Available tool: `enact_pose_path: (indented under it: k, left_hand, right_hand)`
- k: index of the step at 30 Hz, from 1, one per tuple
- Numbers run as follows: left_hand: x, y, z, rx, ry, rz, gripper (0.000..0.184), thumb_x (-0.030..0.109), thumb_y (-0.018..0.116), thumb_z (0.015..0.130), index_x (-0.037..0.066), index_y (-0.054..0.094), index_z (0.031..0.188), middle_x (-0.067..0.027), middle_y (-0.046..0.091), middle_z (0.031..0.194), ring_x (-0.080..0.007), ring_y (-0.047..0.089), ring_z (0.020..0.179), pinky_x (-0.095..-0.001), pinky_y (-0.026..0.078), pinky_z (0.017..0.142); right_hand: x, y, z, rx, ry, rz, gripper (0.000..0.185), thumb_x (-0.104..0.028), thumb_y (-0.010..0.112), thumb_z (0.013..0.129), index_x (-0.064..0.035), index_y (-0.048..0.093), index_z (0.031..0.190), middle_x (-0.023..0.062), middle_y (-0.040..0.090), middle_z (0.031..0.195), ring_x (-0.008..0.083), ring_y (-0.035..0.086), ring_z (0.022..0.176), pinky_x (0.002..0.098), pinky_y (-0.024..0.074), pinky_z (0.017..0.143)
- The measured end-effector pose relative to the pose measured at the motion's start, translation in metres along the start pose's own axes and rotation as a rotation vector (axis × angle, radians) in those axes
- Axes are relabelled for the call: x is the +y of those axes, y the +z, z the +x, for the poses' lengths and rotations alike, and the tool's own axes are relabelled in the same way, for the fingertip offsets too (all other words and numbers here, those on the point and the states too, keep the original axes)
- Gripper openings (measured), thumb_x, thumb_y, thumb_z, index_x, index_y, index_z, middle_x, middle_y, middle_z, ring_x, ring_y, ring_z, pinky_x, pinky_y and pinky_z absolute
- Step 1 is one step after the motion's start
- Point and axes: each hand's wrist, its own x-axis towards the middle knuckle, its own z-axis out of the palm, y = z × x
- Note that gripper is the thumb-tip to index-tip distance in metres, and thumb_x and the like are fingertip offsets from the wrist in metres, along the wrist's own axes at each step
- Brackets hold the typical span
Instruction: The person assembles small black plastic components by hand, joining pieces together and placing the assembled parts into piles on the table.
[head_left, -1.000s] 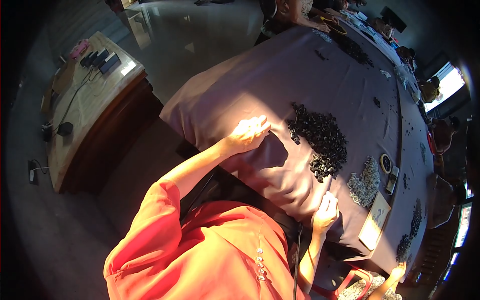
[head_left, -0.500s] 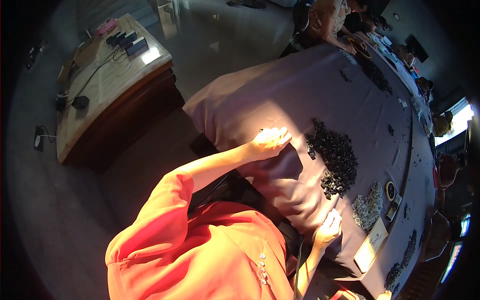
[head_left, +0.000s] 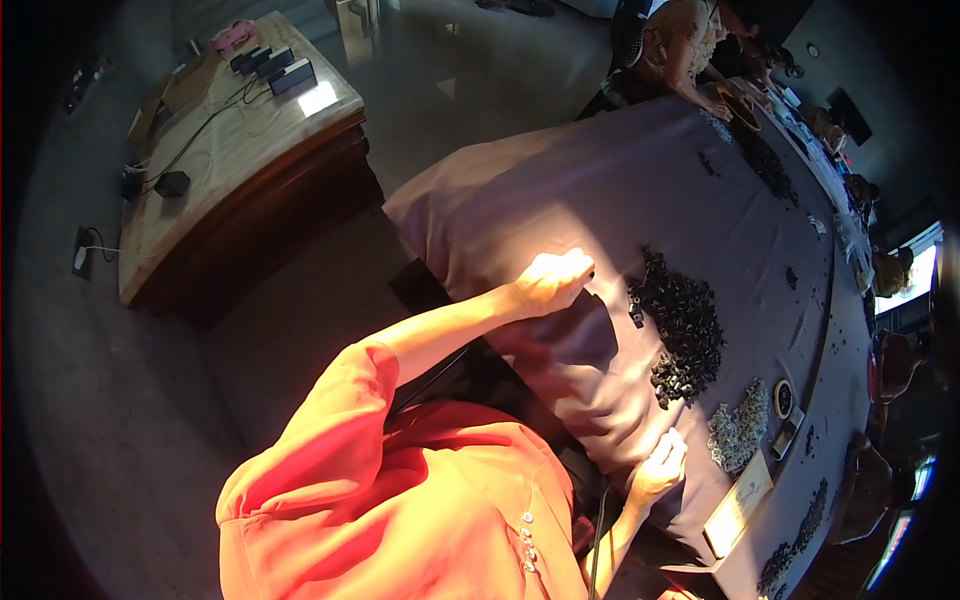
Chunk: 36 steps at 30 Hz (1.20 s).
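My left hand point(head_left: 555, 282) is raised over the near part of the cloth-covered table point(head_left: 560, 170), its fingers pinched together. A tiny dark spot shows at the fingertips, too small to identify. Close to the table's near edge, my right hand point(head_left: 658, 468) is closed too; whatever it may hold is hidden. Between and beyond both hands lies a pile of small black pieces point(head_left: 690, 325). Right of my right hand is a heap of small pale grey pieces point(head_left: 738, 430).
A light rectangular card or box point(head_left: 738, 508) lies near a round dark item point(head_left: 782, 398). A marble-topped counter point(head_left: 225, 130) with dark devices stands at the left. Another person's arm point(head_left: 690, 85) reaches onto the table's far end, near more dark pieces point(head_left: 765, 165).
The camera view has turned, so the table and counter sit further right in the frame. My left hand's fingers have drawn closer together; my right hand stays closed near the table edge.
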Motion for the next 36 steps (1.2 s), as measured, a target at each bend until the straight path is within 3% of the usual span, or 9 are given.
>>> enact_pose_path:
  k: [3, 4, 6, 14, 17, 22, 27, 33, 36]
  left_hand:
    - [-0.009, -0.001, 0.007, 0.167, -0.124, -0.207, 0.006, 0.009, 0.056, 0.078, 0.004, 0.055, 0.082, -0.0154, 0.055, 0.077, -0.0282, 0.056, 0.067, -0.033, 0.047, 0.058]
    - [-0.015, 0.002, 0.007, 0.219, -0.182, -0.295, 0.005, 0.009, 0.057, 0.08, 0.005, 0.057, 0.084, -0.0109, 0.058, 0.075, -0.0199, 0.056, 0.064, -0.028, 0.046, 0.057]
    - [-0.007, -0.014, 0.013, 0.16, -0.667, -0.755, 0.005, 0.008, 0.058, 0.081, 0.004, 0.058, 0.082, -0.0023, 0.056, 0.07, -0.0096, 0.051, 0.06, -0.0231, 0.042, 0.055]
    - [-0.044, -0.029, 0.003, 0.461, -0.803, -1.174, 0.004, 0.007, 0.06, 0.081, 0.004, 0.059, 0.082, 0.001, 0.051, 0.06, -0.0035, 0.041, 0.043, -0.0184, 0.03, 0.036]
    - [-0.043, -0.041, 0.008, 0.492, -0.77, -0.948, 0.004, 0.009, 0.061, 0.08, 0.006, 0.06, 0.082, 0.0027, 0.051, 0.059, -0.0036, 0.042, 0.042, -0.0193, 0.03, 0.035]
    - [-0.031, -0.101, -0.027, 0.368, -1.06, -1.226, 0.01, 0.013, 0.061, 0.082, 0.005, 0.057, 0.086, 0.0012, 0.046, 0.061, -0.0054, 0.036, 0.04, -0.021, 0.025, 0.036]
    - [-0.043, -0.133, -0.105, 0.647, -1.248, -1.126, 0.013, 0.015, 0.058, 0.084, 0.003, 0.055, 0.089, -0.0004, 0.045, 0.065, -0.0074, 0.038, 0.044, -0.0216, 0.029, 0.037]
    - [-0.099, -0.073, -0.184, 0.597, -1.508, -0.71, 0.015, 0.014, 0.062, 0.08, 0.003, 0.059, 0.089, -0.0041, 0.057, 0.071, -0.0107, 0.05, 0.049, -0.0244, 0.037, 0.039]
    - [-0.144, -0.025, -0.206, 0.658, -1.371, -0.567, 0.017, 0.015, 0.062, 0.08, 0.001, 0.061, 0.09, -0.0059, 0.059, 0.072, -0.0137, 0.056, 0.061, -0.0268, 0.046, 0.051]
  right_hand:
    - [0.0, 0.0, 0.0, -0.004, 0.019, -0.006, 0.014, -0.005, 0.051, 0.086, 0.005, 0.059, 0.088, 0.017, 0.063, 0.086, 0.03, 0.061, 0.076, 0.0346, 0.048, 0.07]
    - [0.0, 0.0, -0.001, -0.008, 0.021, -0.013, 0.014, -0.005, 0.051, 0.086, 0.005, 0.059, 0.088, 0.017, 0.063, 0.086, 0.0299, 0.061, 0.076, 0.0345, 0.048, 0.07]
    - [0.0, 0.001, 0.0, -0.011, 0.016, -0.025, 0.014, -0.005, 0.051, 0.086, 0.005, 0.059, 0.088, 0.017, 0.063, 0.086, 0.0299, 0.061, 0.076, 0.0344, 0.048, 0.07]
    - [-0.003, 0.001, 0.001, -0.017, -0.001, -0.053, 0.013, -0.005, 0.051, 0.086, 0.0047, 0.059, 0.088, 0.0167, 0.063, 0.087, 0.0296, 0.061, 0.076, 0.0341, 0.0481, 0.07]
    - [-0.002, 0.0, 0.001, -0.027, 0.001, -0.058, 0.013, -0.005, 0.051, 0.086, 0.0046, 0.059, 0.088, 0.0166, 0.063, 0.087, 0.0295, 0.061, 0.076, 0.034, 0.0482, 0.07]
    - [-0.006, 0.002, 0.001, -0.044, 0.073, -0.044, 0.012, -0.005, 0.052, 0.085, 0.0041, 0.059, 0.089, 0.016, 0.064, 0.087, 0.0291, 0.061, 0.077, 0.0334, 0.0484, 0.07]
    - [0.0, 0.005, 0.002, 0.005, -0.118, -0.086, 0.012, -0.004, 0.051, 0.086, 0.004, 0.06, 0.087, 0.0142, 0.062, 0.082, 0.0273, 0.06, 0.071, 0.0336, 0.0484, 0.065]
    - [0.0, 0.006, 0.002, -0.018, -0.102, -0.147, 0.013, -0.006, 0.051, 0.087, 0.0036, 0.06, 0.089, 0.0144, 0.062, 0.082, 0.0286, 0.06, 0.072, 0.0343, 0.0484, 0.066]
    - [0.003, 0.007, 0.0, -0.019, -0.114, -0.181, 0.014, -0.007, 0.051, 0.087, 0.0035, 0.06, 0.09, 0.0147, 0.062, 0.083, 0.0291, 0.06, 0.073, 0.0348, 0.0485, 0.066]
